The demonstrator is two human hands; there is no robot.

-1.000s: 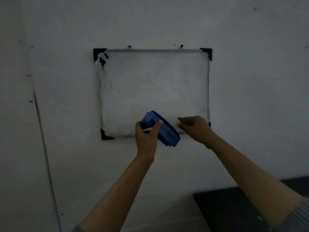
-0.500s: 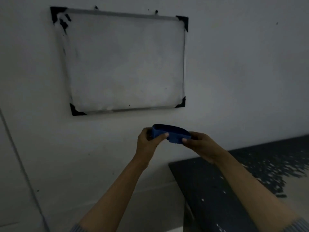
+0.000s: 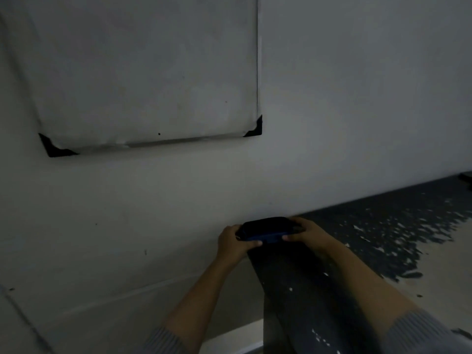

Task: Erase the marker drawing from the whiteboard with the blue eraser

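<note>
Both hands are holding the blue eraser [image 3: 264,229] low in the frame, a little right of centre, well below the whiteboard [image 3: 143,72]. The left hand [image 3: 233,242] is gripping its left end, thumb lying along the near blue edge and fingers curled round the far side. The right hand [image 3: 305,232] is gripping the right end in much the same way, fingers wrapped over the top and the thumb pressing the near side. The eraser is lying roughly level between them, its dark upper face showing and only a thin blue strip visible along the edge nearest the camera. It is sitting right at the near left corner of a dark counter [image 3: 357,238], but in this dim light I cannot tell whether it is touching that surface or just above it.

The whiteboard is filling the upper left of the frame, hanging on a pale wall [image 3: 357,98]. Its surface is looking clean apart from faint grey smudging and one small dark dot [image 3: 159,134] near the lower edge. Black corner caps are showing at the lower left [image 3: 55,148] and lower right [image 3: 254,130]; the top of the board is running out of view.

The dark counter is stretching from the hands toward the right edge of the frame, its finish worn away in pale flecks and patches. Grey ribbed sleeves [image 3: 419,333] are showing at the bottom, pushed up the forearms.
</note>
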